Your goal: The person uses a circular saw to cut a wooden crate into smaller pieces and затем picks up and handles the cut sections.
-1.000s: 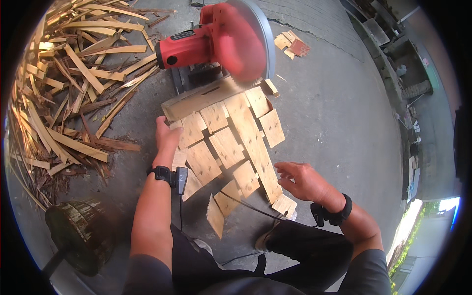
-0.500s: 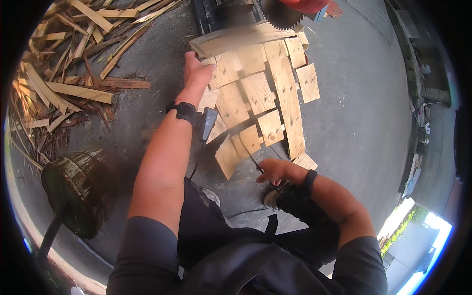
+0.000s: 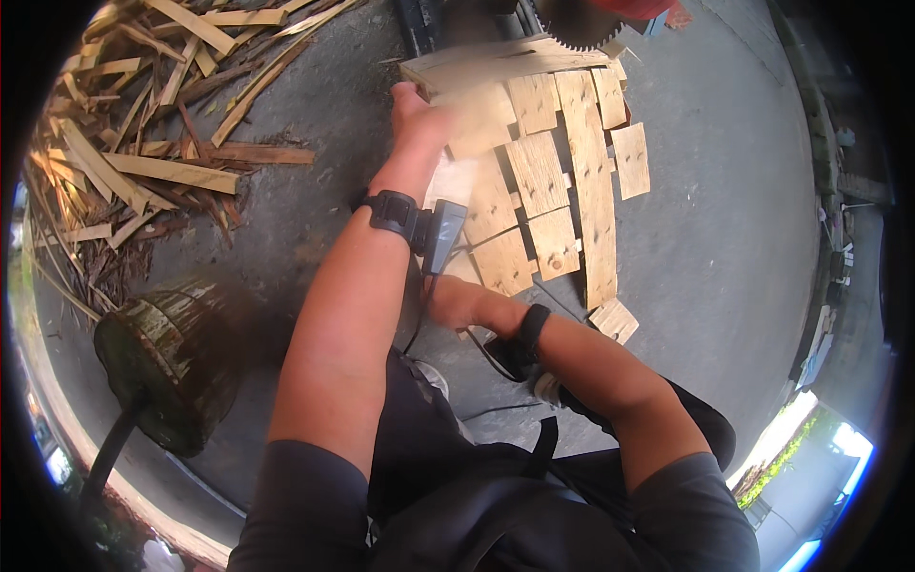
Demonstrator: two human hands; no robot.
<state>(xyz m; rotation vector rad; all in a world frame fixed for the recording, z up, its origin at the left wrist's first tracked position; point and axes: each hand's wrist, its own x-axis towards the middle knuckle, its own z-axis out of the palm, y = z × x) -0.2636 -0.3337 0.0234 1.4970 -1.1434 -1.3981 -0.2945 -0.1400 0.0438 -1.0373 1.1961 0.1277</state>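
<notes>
A pale wooden board [image 3: 519,63] lies across the top of the work area, just below a toothed circular saw blade [image 3: 579,36]. My left hand [image 3: 419,116] is closed at the board's left end, its fingertips partly hidden. Below the board, many short wooden slats [image 3: 538,172] lie spread in overlapping rows. My right hand [image 3: 452,303] reaches under my left forearm to the lower left slats. Its fingers are largely hidden behind the grey device [image 3: 443,238] and cable at my left wrist.
Long wood offcuts [image 3: 172,172] are heaped at the left. A weathered round wooden stump-like piece [image 3: 167,362] stands at the lower left. Red saw housing [image 3: 629,8] shows at the top. A black cable [image 3: 500,410] runs near my feet on the grey floor.
My right hand has moved left and slightly up, from the cable by my knee to beneath my left forearm. The whole view has shifted slightly; my left hand stays at the board's end.
</notes>
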